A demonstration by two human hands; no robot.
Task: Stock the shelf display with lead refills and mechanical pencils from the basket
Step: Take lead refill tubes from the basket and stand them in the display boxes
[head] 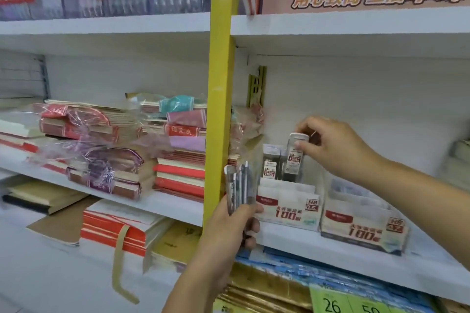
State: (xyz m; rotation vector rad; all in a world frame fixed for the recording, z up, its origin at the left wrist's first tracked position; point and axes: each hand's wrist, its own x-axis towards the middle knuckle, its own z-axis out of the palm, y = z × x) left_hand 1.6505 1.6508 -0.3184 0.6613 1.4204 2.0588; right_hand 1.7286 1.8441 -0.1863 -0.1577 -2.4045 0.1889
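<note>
Right hand [333, 145]: the grip pinches the white cap of a slim grey-and-clear plastic lead refill case [295, 160], held upright. Directly below the grip, the case's lower end reaches into a clear display box with a red-and-white "100" label [287, 208] on the white shelf [330, 256]. Just left of the grip, a matching refill case [270, 168] stands in the same box. Left hand [229, 226]: the grip is curled round a fanned bundle of similar cases [239, 185], beside the yellow upright post [221, 84]. A second labelled box [363, 226] stands below the right grip.
</note>
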